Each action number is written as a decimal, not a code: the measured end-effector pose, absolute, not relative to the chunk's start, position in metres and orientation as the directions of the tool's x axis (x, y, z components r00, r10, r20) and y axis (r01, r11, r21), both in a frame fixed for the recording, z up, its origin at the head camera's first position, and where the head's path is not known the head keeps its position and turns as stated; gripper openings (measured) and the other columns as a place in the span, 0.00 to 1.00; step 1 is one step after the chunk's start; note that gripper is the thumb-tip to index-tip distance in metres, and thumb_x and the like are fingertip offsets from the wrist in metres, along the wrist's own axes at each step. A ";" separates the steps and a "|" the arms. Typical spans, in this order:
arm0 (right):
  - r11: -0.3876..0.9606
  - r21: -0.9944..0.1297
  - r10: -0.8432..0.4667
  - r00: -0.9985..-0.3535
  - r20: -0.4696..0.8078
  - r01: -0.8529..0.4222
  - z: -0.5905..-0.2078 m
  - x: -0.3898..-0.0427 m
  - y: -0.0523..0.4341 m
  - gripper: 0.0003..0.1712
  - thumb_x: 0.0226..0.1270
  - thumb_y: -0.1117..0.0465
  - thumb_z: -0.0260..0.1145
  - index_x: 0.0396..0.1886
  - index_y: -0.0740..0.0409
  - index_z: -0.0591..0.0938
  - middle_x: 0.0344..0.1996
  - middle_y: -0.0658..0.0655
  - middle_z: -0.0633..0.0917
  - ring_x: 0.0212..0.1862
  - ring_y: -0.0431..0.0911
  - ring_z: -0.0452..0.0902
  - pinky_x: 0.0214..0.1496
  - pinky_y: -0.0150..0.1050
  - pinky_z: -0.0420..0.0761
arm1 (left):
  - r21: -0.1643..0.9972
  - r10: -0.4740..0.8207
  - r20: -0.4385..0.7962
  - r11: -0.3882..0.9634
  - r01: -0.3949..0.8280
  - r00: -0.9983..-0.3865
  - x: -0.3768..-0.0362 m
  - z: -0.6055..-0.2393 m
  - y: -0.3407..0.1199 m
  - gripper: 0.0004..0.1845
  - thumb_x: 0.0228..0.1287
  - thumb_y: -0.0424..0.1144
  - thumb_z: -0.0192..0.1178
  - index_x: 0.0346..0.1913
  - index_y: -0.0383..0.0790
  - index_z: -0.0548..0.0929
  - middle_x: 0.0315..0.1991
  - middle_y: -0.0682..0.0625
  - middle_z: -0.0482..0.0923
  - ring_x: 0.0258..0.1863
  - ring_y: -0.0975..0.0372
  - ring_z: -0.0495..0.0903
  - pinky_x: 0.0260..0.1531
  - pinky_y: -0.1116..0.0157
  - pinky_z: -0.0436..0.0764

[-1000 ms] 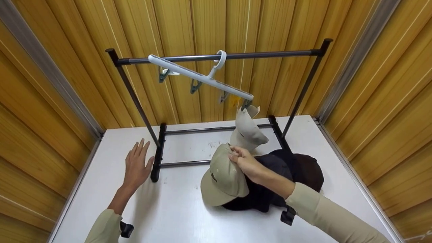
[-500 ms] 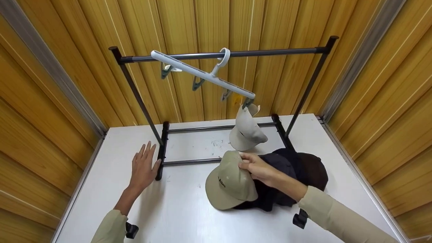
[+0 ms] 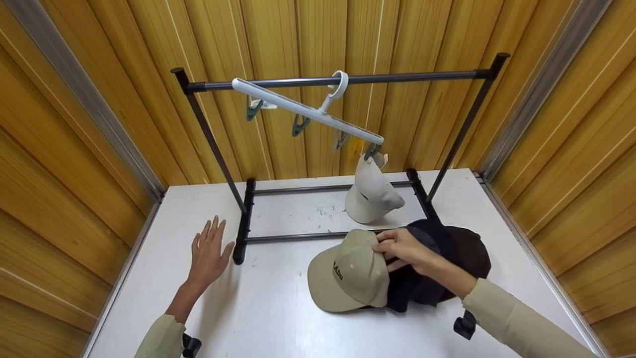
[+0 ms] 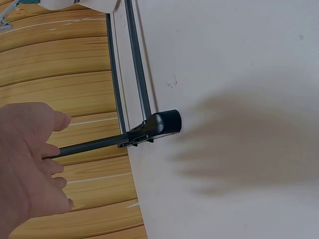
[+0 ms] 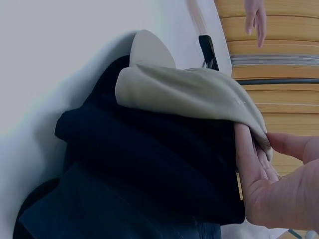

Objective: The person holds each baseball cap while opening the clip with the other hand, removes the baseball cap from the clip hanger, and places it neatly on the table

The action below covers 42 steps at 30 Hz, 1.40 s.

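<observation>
My right hand [image 3: 407,251] pinches the crown of a khaki baseball cap [image 3: 353,271] with dark lettering on its front. In the right wrist view, the thumb is outside the khaki cap [image 5: 184,92] and fingers reach under its edge. Dark navy caps [image 5: 134,154] lie directly behind and under it, partly hidden by my hand in the head view. My left hand [image 3: 208,258] is held with straight fingers beside the rack's left foot [image 3: 241,246], touching nothing visible. An off-white cap [image 3: 372,191] hangs from the right-end clip of a tilted white hanger [image 3: 308,112].
The hanger hooks over the top bar [image 3: 422,77] of a dark metal rack, its other clips holding no caps. A dark brown cap [image 3: 469,248] ends the row at right. Yellow wood-look walls [image 3: 318,30] enclose the white table [image 3: 278,308] at back and sides.
My right hand has moved the khaki cap right and lower, against the dark caps. The left hand has drawn slightly toward me, fingers still straight. The whole head view has shifted a little.
</observation>
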State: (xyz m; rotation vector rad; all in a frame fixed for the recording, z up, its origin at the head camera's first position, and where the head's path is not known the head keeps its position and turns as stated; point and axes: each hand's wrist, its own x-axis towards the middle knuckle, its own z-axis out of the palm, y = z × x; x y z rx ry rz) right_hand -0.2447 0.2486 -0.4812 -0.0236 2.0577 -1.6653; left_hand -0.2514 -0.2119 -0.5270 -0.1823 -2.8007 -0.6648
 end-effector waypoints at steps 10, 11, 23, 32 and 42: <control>0.163 -0.946 -0.342 -0.883 -0.321 0.281 -0.476 -0.252 0.266 0.28 0.68 0.63 0.62 0.64 0.73 0.69 0.44 0.59 0.87 0.41 0.47 0.86 0.41 0.45 0.86 | 0.509 0.127 0.263 0.824 0.249 -0.957 -0.247 -0.534 -0.179 0.31 0.68 0.36 0.57 0.69 0.27 0.63 0.72 0.29 0.55 0.72 0.37 0.53 0.67 0.35 0.50; 0.151 -0.945 -0.336 -0.884 -0.325 0.290 -0.475 -0.252 0.268 0.27 0.69 0.63 0.61 0.64 0.72 0.69 0.44 0.58 0.86 0.42 0.47 0.86 0.43 0.45 0.86 | 0.524 0.157 0.260 0.806 0.275 -0.953 -0.246 -0.534 -0.171 0.30 0.68 0.36 0.57 0.69 0.26 0.63 0.71 0.28 0.56 0.72 0.36 0.54 0.67 0.35 0.52; 0.137 -0.965 -0.309 -0.916 -0.254 0.222 -0.460 -0.254 0.275 0.24 0.72 0.62 0.57 0.62 0.71 0.71 0.46 0.55 0.84 0.51 0.50 0.83 0.52 0.42 0.83 | 0.564 0.378 0.222 0.702 0.435 -0.899 -0.240 -0.530 -0.099 0.28 0.69 0.40 0.57 0.68 0.33 0.67 0.71 0.32 0.60 0.71 0.38 0.58 0.65 0.34 0.58; 0.047 -0.974 -0.295 -0.928 -0.227 0.223 -0.457 -0.269 0.267 0.21 0.70 0.67 0.57 0.61 0.71 0.71 0.43 0.52 0.85 0.47 0.46 0.84 0.52 0.42 0.83 | 0.602 0.350 0.218 0.686 0.408 -0.911 -0.252 -0.540 -0.089 0.27 0.70 0.40 0.56 0.67 0.32 0.68 0.69 0.30 0.62 0.70 0.38 0.61 0.65 0.36 0.59; 0.088 -0.971 -0.074 -0.971 -0.228 0.221 -0.450 -0.319 0.266 0.24 0.72 0.64 0.56 0.64 0.70 0.70 0.36 0.44 0.85 0.39 0.37 0.83 0.48 0.35 0.83 | 0.621 0.381 0.212 0.658 0.426 -0.900 -0.305 -0.500 -0.044 0.26 0.73 0.43 0.52 0.69 0.38 0.66 0.67 0.39 0.68 0.69 0.45 0.63 0.68 0.42 0.60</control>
